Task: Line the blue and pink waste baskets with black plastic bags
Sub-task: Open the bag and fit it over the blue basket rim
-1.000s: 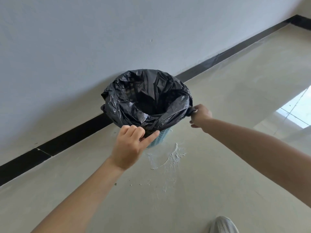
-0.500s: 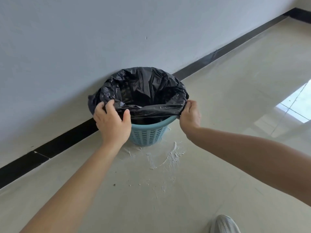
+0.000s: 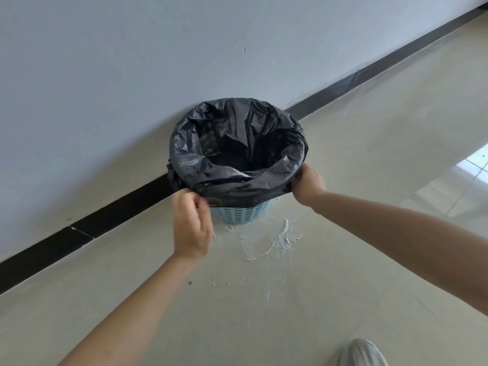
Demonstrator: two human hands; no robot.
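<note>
A blue perforated waste basket (image 3: 239, 214) stands on the floor against the wall. A black plastic bag (image 3: 237, 165) sits inside it, its mouth folded down over the rim so only the basket's lower wall shows. My left hand (image 3: 191, 225) pinches the bag's folded edge at the near left side. My right hand (image 3: 307, 184) grips the bag's edge at the right side of the rim. No pink basket is in view.
A grey wall with a black skirting strip (image 3: 118, 210) runs behind the basket. White plaster smears (image 3: 277, 239) mark the beige floor in front of it. A grey shoe (image 3: 361, 352) shows at the bottom edge. A bright window reflection (image 3: 472, 167) lies at right.
The bag's folded edge has come further down over the near side of the rim, covering more of the blue wall. My left hand has dropped lower and shifted right along the edge.
</note>
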